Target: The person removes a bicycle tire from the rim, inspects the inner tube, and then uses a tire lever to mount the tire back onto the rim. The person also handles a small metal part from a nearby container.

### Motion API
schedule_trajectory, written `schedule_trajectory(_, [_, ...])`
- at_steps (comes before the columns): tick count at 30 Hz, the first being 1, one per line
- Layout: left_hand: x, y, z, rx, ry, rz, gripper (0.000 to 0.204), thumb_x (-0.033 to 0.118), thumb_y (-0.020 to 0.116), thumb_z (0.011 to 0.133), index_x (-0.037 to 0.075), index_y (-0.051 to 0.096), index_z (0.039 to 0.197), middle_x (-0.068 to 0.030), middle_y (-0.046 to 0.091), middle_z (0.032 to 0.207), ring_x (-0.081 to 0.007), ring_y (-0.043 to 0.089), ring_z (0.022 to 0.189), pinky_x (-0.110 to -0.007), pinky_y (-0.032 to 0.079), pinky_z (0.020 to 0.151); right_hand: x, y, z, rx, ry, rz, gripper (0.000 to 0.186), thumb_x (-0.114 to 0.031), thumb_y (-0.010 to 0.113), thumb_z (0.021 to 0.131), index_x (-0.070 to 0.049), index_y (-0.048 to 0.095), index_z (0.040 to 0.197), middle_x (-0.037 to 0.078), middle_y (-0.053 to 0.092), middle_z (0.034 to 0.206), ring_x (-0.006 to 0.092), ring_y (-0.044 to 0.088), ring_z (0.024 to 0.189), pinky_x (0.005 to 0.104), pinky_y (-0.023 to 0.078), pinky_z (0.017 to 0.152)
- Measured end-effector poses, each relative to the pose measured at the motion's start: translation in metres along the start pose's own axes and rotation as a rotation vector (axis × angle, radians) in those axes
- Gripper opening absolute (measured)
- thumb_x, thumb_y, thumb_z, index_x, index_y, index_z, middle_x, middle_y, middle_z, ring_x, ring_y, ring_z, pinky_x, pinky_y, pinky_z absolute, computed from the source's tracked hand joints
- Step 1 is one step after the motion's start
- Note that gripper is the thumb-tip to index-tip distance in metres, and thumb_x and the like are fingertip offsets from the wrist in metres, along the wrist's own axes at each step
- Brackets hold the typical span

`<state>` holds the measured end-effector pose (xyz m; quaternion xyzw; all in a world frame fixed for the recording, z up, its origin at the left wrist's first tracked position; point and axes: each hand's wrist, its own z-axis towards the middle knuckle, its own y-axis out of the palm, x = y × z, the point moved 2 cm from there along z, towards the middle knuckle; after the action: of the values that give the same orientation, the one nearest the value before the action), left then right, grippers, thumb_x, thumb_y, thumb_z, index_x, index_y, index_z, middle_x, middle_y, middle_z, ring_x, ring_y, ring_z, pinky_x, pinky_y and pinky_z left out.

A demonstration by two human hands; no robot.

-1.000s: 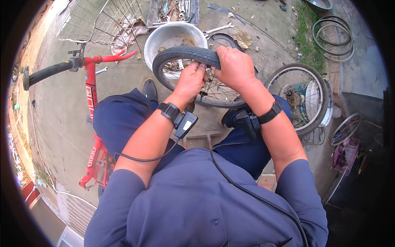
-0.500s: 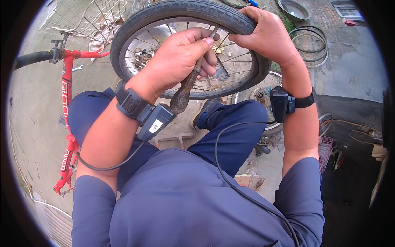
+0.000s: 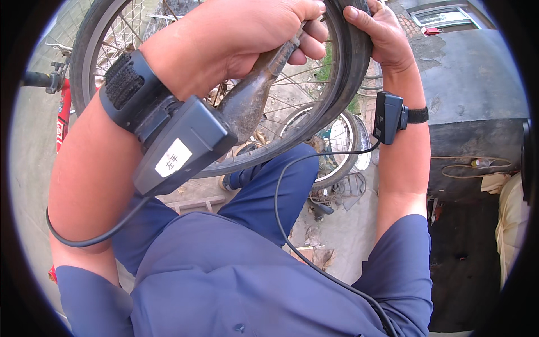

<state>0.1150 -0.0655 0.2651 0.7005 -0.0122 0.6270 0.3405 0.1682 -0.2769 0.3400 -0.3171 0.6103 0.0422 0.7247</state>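
Note:
A spoked bicycle wheel with a black tyre (image 3: 352, 73) is held up in front of me, tilted. My left hand (image 3: 252, 36) is closed round a worn screwdriver (image 3: 247, 104) with a thick, dark, scuffed handle. The handle's butt points down toward my lap; its tip is hidden behind my fingers, close to the rim's right side. At the upper right of the wheel, my right hand (image 3: 387, 39) grips the tyre, thumb on the near face and the other fingers mostly hidden behind it.
A red bicycle frame (image 3: 63, 115) with a black handlebar grip (image 3: 35, 79) stands at the left. Beyond my knee lies another wheel (image 3: 352, 149). A small wooden stool (image 3: 196, 203) is between my legs. Cables run from both wrist-worn devices.
The wheel and both hands have come closer and higher in view, with the wheel reaching farther left. The screwdriver has swung toward the wheel's right side. Both hands keep their hold.

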Motion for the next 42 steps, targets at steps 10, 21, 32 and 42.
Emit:
schedule_trajectory(10, [0.007,0.01,-0.008,-0.095,0.128,-0.024,0.025,0.02,0.048,0.11,-0.001,0.057,0.1,-0.0102,0.063,0.079,-0.0176,0.063,0.061,-0.03,0.056,0.055,-0.002,-0.011,-0.005,-0.048,0.003,0.044,0.059,-0.025,0.084,0.089,0.007,0.062,0.133,0.011,0.071,0.12,0.0181,0.069,0.104,0.0298,0.055,0.092])
schedule_trajectory(21, [-0.068,-0.023,-0.061,0.078,-0.04,0.157,0.03,0.021,0.05,0.111,0.001,0.064,0.128,0.0023,0.059,0.08,-0.0057,0.053,0.06,-0.021,0.045,0.055,0.052,0.068,-0.046,0.125,0.011,-0.177,0.043,-0.023,0.093,0.08,0.001,0.075,0.111,0.002,0.076,0.093,0.0072,0.065,0.083,0.0255,0.054,0.076])
schedule_trajectory(32, [-0.2,-0.104,-0.11,0.214,-0.216,0.355,0.028,0.024,0.048,0.113,0.005,0.066,0.123,0.0064,0.049,0.069,-0.004,0.042,0.059,-0.023,0.038,0.055,0.147,0.201,-0.079,0.253,-0.01,-0.668,0.044,-0.031,0.092,0.075,-0.003,0.073,0.102,0.013,0.071,0.09,0.0314,0.071,0.082,0.0386,0.056,0.073])
schedule_trajectory(42, [-0.225,-0.133,-0.13,0.329,-0.42,0.383,0.028,0.025,0.053,0.112,0.0,0.063,0.106,-0.0029,0.061,0.085,-0.0105,0.052,0.078,-0.03,0.048,0.073,0.199,0.237,-0.1,0.226,-0.045,-0.661,0.042,-0.015,0.085,0.072,-0.003,0.067,0.107,0.015,0.063,0.119,0.0352,0.065,0.106,0.0451,0.053,0.086])
